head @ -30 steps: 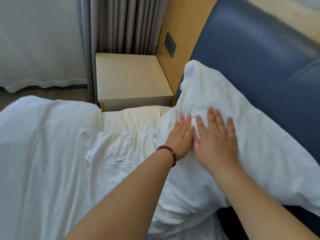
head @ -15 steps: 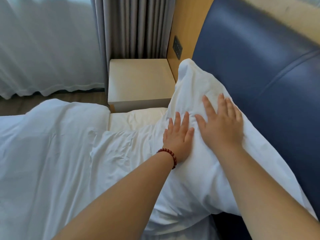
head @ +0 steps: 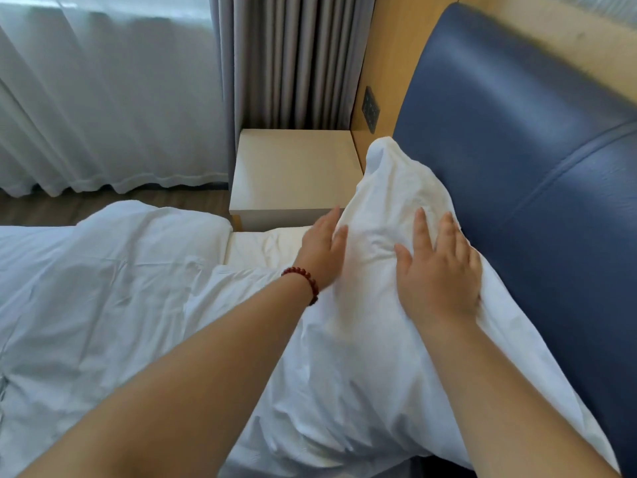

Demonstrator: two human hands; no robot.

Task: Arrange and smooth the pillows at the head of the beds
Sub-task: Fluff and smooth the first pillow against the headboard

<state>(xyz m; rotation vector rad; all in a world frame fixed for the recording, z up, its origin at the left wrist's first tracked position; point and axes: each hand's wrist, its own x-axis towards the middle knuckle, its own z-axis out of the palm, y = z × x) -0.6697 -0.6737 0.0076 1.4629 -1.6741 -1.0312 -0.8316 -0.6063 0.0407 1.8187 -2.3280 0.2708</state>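
We are finding the pillow (head: 362,357) leaning against the headboard (head: 534,167) at the bed's head, creases showing, so we are judging smoothing partly done. Left hand (head: 322,251) and right hand (head: 439,274) are pressing it flat, fingers straight, gripping nothing. We are reading no brand or writing anywhere.

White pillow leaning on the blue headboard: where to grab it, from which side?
Probably the peaked far corner of the pillow, pinched from the nightstand side. It stands free and bunched, while the right edge lies against the headboard, leaving little room to reach in. The left hand and right hand lie flat on it, gripping nothing.
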